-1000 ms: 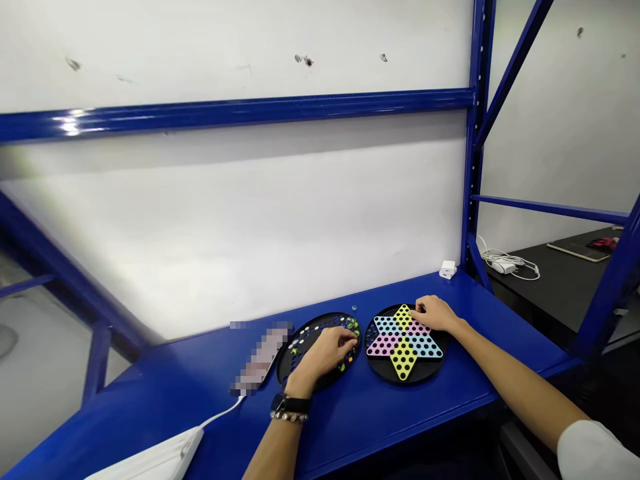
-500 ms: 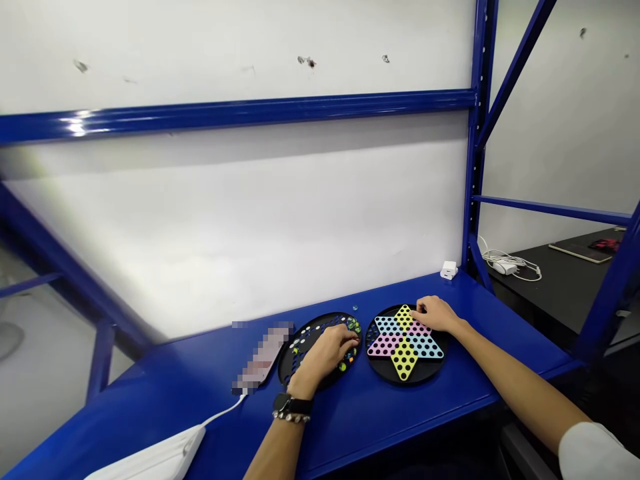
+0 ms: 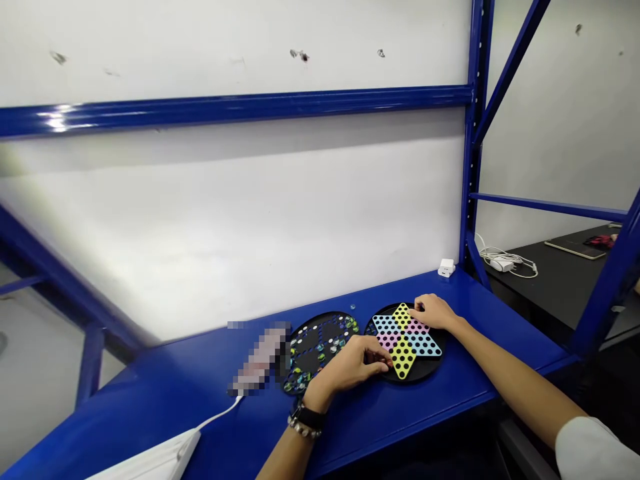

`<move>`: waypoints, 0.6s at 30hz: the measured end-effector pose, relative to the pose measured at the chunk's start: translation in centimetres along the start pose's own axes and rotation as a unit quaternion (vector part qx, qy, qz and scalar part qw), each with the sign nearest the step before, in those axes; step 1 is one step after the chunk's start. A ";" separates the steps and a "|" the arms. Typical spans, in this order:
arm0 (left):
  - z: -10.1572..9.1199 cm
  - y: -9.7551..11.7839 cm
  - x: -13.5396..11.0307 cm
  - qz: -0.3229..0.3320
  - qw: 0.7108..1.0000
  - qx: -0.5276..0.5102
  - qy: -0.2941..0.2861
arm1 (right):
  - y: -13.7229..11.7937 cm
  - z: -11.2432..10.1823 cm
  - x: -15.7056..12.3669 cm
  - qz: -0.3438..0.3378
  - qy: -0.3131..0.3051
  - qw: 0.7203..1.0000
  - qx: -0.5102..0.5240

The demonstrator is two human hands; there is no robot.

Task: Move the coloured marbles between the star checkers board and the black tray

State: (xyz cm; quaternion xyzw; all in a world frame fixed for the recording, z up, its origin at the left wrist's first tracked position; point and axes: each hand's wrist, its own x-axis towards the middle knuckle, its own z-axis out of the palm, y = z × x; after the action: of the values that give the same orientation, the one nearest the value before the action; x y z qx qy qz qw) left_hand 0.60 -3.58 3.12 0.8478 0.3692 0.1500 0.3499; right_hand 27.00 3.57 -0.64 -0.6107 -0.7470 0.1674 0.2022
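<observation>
A Chinese checkers board, a coloured star board [image 3: 403, 340] full of holes, lies on a round black tray [image 3: 419, 372]. At its lower left edge is my left hand [image 3: 353, 363], thumb and fingers closed on a small reddish marble [image 3: 389, 364] that is mostly hidden. My right hand [image 3: 434, 311] rests at the star's upper right, its fingers curled at the board; what they hold, if anything, is hidden. To the left, a second round black tray [image 3: 309, 337] contains several glass marbles [image 3: 297, 380], partly behind my left forearm.
A loose clear marble [image 3: 353, 307] sits on the blue table [image 3: 385, 427] behind the trays. Left of them lies a blurred-out flat object [image 3: 260, 360], joined by a cable to a white device [image 3: 150, 460]. A white charger [image 3: 447, 267] stands at the back right.
My left hand has moved right, from above the marble tray to the star board's lower left edge, uncovering more marbles. My right hand stays in place. The view has shifted slightly.
</observation>
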 end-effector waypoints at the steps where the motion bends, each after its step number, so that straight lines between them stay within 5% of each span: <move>1: 0.1 0.0 0.0 -0.007 1.000 0.004 0.006 | 0.1 0.0 0.0 -0.001 0.000 1.000 0.000; 6: -0.4 -0.2 -0.3 0.000 0.997 0.034 0.070 | 0.2 0.1 0.2 -0.008 0.003 1.000 0.002; 12: -3.8 -2.7 -2.0 -0.072 0.949 0.090 0.292 | 0.1 -0.1 0.0 -0.003 -0.001 1.000 0.002; 14: -4.7 -3.9 -2.9 -0.109 0.943 0.118 0.291 | 0.0 -0.2 -0.1 -0.003 -0.003 1.000 0.003; 18: -5.0 -4.9 -3.8 -0.152 0.966 0.129 0.167 | -0.1 -0.3 -0.1 0.002 -0.007 1.000 0.002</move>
State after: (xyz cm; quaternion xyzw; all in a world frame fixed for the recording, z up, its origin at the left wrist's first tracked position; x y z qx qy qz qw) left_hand -7.16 -1.60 3.21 0.7824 0.5633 0.1856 0.1901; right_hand 27.07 3.41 -0.36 -0.6105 -0.7468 0.1739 0.1983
